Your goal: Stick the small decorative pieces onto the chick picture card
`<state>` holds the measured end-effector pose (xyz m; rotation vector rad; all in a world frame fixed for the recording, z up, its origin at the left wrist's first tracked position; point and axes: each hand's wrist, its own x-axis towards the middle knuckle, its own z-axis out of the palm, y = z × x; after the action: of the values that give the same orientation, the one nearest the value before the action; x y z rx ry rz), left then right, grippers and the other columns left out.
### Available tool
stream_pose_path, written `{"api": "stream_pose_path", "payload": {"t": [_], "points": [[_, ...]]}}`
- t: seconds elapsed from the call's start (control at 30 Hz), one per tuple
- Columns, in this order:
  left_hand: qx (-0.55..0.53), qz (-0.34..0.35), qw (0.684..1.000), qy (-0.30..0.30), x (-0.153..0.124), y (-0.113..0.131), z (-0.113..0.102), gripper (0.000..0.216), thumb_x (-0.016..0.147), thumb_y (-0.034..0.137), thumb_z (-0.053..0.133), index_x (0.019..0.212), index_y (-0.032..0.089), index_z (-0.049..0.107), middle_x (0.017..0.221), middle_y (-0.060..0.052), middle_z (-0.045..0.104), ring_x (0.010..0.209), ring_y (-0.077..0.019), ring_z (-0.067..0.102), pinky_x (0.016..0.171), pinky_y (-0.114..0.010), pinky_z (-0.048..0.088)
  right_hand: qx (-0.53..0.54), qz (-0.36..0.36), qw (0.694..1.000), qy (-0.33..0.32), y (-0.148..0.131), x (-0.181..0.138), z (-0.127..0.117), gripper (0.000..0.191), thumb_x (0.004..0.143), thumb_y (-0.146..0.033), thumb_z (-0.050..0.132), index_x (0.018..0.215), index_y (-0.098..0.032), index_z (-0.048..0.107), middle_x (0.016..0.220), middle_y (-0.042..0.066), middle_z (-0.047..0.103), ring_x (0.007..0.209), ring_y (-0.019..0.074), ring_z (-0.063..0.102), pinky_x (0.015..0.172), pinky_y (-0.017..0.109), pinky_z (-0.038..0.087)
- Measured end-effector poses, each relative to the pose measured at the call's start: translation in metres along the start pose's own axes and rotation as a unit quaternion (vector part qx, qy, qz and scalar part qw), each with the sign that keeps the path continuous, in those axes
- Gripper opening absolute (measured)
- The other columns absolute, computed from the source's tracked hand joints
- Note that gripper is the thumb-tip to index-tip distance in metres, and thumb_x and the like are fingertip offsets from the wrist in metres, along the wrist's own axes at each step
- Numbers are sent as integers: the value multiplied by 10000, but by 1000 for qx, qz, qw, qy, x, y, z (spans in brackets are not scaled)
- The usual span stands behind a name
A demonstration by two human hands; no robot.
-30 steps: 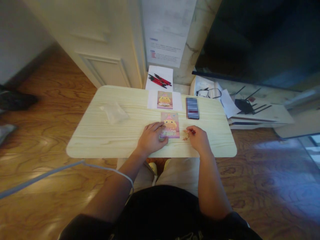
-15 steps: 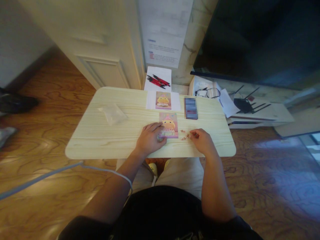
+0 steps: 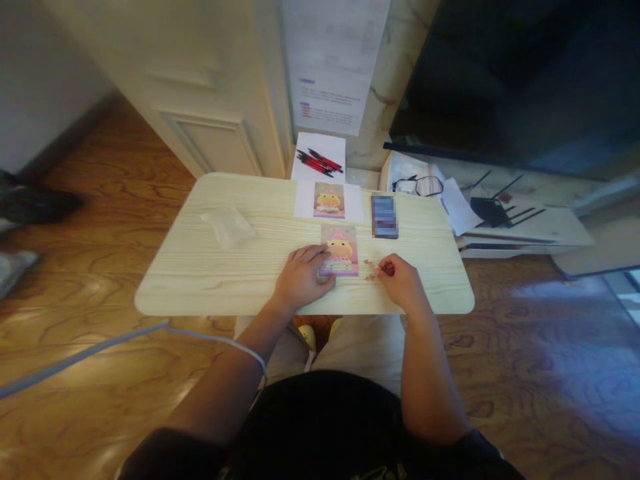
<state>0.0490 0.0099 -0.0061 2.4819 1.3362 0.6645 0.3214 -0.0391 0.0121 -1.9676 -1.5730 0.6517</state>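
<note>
A small picture board (image 3: 340, 250) with a yellow cartoon figure in a pink hat lies on the table in front of me. My left hand (image 3: 304, 277) rests on its lower left edge, fingers stretched over the surface and thumb apart from them. To the right of the board lie several tiny pinkish-brown pieces (image 3: 370, 269). Right beside them, my right hand (image 3: 401, 280) is closed in a pinch at the tabletop; whatever sits between its fingertips is too small to make out. Behind the board, a matching printed picture (image 3: 329, 200) lies on a white sheet (image 3: 354, 202).
A phone (image 3: 385, 217) lies at the back right of the pale wooden table (image 3: 200, 280). On the left is a crumpled clear plastic bag (image 3: 230, 227). Several red pens (image 3: 320, 162) lie on paper beyond the far edge. A black router (image 3: 489, 212) stands on the low cabinet.
The camera view has shifted slightly. My right hand has moved a little nearer the tiny pieces, fingers still pinched. My left hand stays on the picture board.
</note>
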Motion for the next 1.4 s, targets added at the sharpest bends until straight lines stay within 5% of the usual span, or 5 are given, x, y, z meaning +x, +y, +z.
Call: {"api": "stream_pose_path", "payload": {"t": [0.13, 0.57, 0.8, 1.4], "points": [[-5, -4, 1000, 4, 0, -1, 1, 451, 859, 383, 640, 1285, 238, 671, 1463, -65, 613, 1328, -302, 563, 1128, -487, 430, 49, -23, 999, -4, -11, 1, 2, 205, 887, -260, 668, 1083, -248, 727, 917, 29, 775, 815, 185, 710, 772, 315, 539], [-16, -7, 1000, -3, 2, -1, 0, 464, 845, 357, 639, 1293, 242, 681, 1445, -68, 627, 1312, -308, 570, 1123, -497, 438, 38, -67, 994, -77, -59, 16, 43, 68, 900, -210, 675, 943, -219, 726, 907, 28, 757, 814, 181, 670, 758, 289, 495], [-27, -11, 1000, -4, 2, 0, 0, 463, 839, 343, 649, 1290, 246, 687, 1449, -62, 626, 1325, -304, 563, 1146, -498, 423, -35, -61, 994, -82, -59, 22, 48, 49, 888, -201, 662, 867, -197, 706, 858, 43, 714, 785, 180, 619, 756, 289, 466], [-24, -8, 1000, -4, 1, -1, 0, 458, 851, 355, 642, 1293, 241, 679, 1450, -62, 625, 1323, -301, 566, 1139, -492, 426, 9, -25, 995, -92, -54, 24, 36, 110, 877, -305, 694, 847, -205, 728, 802, 21, 728, 736, 177, 635, 670, 273, 439]]}}
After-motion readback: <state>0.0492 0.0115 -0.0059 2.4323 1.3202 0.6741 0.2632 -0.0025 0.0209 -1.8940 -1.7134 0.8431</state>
